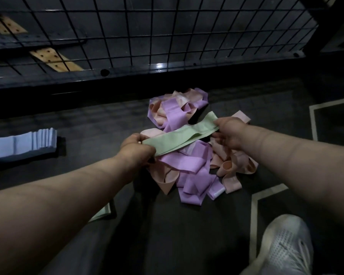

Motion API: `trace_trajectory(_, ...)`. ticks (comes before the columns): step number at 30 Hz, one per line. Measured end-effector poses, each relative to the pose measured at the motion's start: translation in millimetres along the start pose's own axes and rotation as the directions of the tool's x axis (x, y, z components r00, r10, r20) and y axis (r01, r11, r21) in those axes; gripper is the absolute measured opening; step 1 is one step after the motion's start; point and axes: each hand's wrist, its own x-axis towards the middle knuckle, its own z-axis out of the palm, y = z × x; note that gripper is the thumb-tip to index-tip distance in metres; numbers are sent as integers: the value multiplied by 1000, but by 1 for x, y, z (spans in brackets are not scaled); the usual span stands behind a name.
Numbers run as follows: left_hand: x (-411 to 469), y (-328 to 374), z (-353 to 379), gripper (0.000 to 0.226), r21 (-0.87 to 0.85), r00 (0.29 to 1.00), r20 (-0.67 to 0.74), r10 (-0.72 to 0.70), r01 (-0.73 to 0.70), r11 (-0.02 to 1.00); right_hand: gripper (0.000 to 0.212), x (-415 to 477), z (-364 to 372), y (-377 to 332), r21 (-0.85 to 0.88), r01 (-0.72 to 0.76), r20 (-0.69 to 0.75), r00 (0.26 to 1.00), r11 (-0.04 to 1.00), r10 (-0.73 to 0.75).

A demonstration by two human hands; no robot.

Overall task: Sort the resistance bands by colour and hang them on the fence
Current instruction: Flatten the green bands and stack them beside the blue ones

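Observation:
A green resistance band [180,134] is stretched flat between both hands just above a tangled pile of purple bands [184,169] and peach bands [229,165] on the dark floor. My left hand [136,148] pinches the band's near left end. My right hand [227,132] grips its far right end. A neat stack of blue bands [28,142] lies on the floor at the left. A corner of more green band [102,212] shows under my left forearm. The black wire fence [147,32] runs across the top of the view.
My white shoe [284,249] is at the lower right. Pale lines [253,215] mark the floor on the right. Behind the fence lie wooden boards with holes [54,58]. The fence's dark base rail [127,76] sits just beyond the pile.

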Motion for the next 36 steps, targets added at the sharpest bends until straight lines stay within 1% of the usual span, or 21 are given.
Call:
trace_trajectory(2, 1, -4, 1, 15, -35, 1000, -3, -3, 3, 999, 19, 2, -6, -2, -211, 142, -24, 988, 967, -151)
trace_trajectory(4, 0, -6, 3, 3, -98, 1000, -27, -5, 2, 995, 25, 2, -11, -4, -329, 226, -22, 969, 917, -247)
trace_trajectory(6, 0, -6, 2, 5, -120, 996, -79, 41, -50, 991, 17, 6, -17, -6, -278, 276, -128, 939, 920, -321)
trace_trajectory(7, 0, -7, 0, 6, -81, 990, -106, 92, -100, 992, 10, 7, -19, -8, -236, 295, -183, 922, 926, -340)
trace_trajectory(8, 0, -7, -2, 5, -29, 980, -126, 153, -158, 987, 7, 5, -21, -9, -182, 319, -182, 918, 930, -351)
trace_trajectory(10, -2, -6, -9, 3, 38, 953, -142, 267, -264, 964, 11, -8, -24, -14, -14, 303, -56, 951, 953, -304)
trace_trajectory(12, -2, -8, -18, 7, 135, 923, -120, 365, -349, 927, 17, -14, -32, -14, 131, 215, 50, 974, 968, -223)
trace_trajectory(14, 1, -10, -29, 16, 304, 880, -54, 471, -435, 847, 25, -16, -40, -11, 200, 164, 98, 978, 966, -187)
trace_trajectory(16, 4, -14, -41, 28, 439, 818, 58, 572, -535, 722, 27, -17, -48, -7, 151, 141, 118, 980, 978, -160)
trace_trajectory(18, 7, -18, -50, 34, 560, 733, 206, 648, -631, 536, 15, -15, -52, -2, -36, 171, 134, 977, 985, -165)
trace_trajectory(19, 8, -21, -53, 32, 588, 694, 265, 669, -666, 458, 9, -14, -54, -1, -149, 213, 141, 971, 966, -192)
trace_trajectory(20, 7, -22, -55, 28, 597, 679, 298, 671, -681, 424, 14, -12, -56, 1, -243, 252, 139, 965, 937, -223)
trace_trajectory(21, 8, -24, -55, 24, 590, 674, 311, 670, -690, 420, 24, -12, -56, 2, -300, 272, 132, 961, 914, -242)
trace_trajectory(23, 7, -28, -54, 15, 570, 691, 303, 656, -683, 456, 37, -16, -55, 2, -318, 286, 128, 957, 904, -258)
trace_trajectory(25, 5, -30, -49, 7, 568, 738, 263, 622, -639, 518, 39, -15, -53, 0, -285, 300, 149, 952, 910, -267)
trace_trajectory(26, 4, -31, -46, 3, 569, 766, 214, 607, -602, 560, 39, -14, -52, 0, -275, 300, 164, 951, 913, -263)
trace_trajectory(27, 5, -31, -43, 1, 557, 805, 136, 578, -545, 627, 39, -14, -51, -1, -273, 299, 174, 950, 915, -258)
trace_trajectory(29, 5, -29, -37, 7, 440, 887, -36, 460, -399, 804, 42, -14, -50, -1, -278, 295, 175, 951, 914, -253)
trace_trajectory(30, 6, -28, -35, 11, 366, 912, -88, 401, -345, 864, 42, -14, -49, -2, -283, 293, 172, 952, 913, -252)
trace_trajectory(34, 7, -23, -34, 41, 200, 942, -151, 299, -267, 943, 42, -18, -45, -5, -284, 283, 164, 956, 916, -245)
trace_trajectory(36, 4, -18, -33, 48, 46, 968, -165, 190, -185, 982, 41, -26, -41, -9, -268, 253, 144, 965, 929, -221)
